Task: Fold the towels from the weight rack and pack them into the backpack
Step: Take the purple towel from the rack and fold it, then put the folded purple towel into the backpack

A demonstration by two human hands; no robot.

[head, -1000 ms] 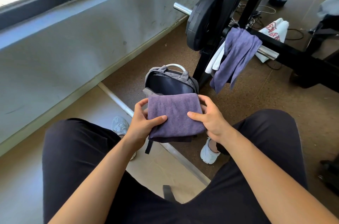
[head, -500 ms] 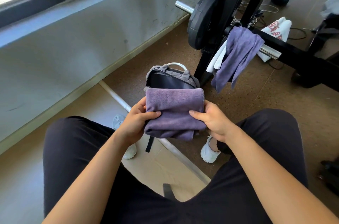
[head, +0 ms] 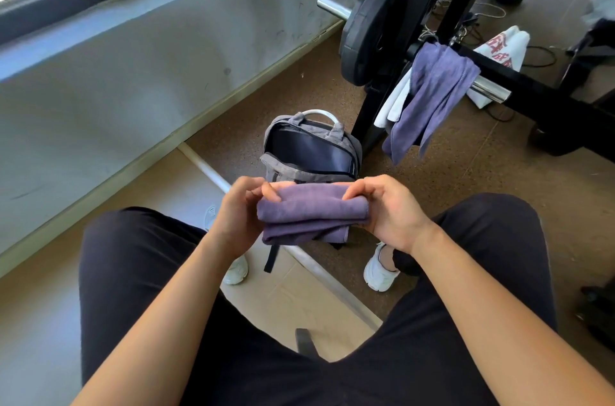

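Head view: left hand [head: 239, 211] and right hand [head: 391, 209] each grip one end of the folded purple towel [head: 309, 217], fingers curled round its edges. The two-ended hold probably keeps the layers from slipping open. The towel hangs in the air between the knees, just short of the backpack [head: 311, 154]. The backpack stands unzipped on the floor with its mouth gaping toward the person, placed to receive it. Another purple towel [head: 432, 96] and a white towel [head: 394, 104] drape over the weight rack [head: 539, 88], not yet folded.

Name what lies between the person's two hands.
The folded purple towel spans the gap, gripped at its ends by the left hand and the right hand; the head view shows it.
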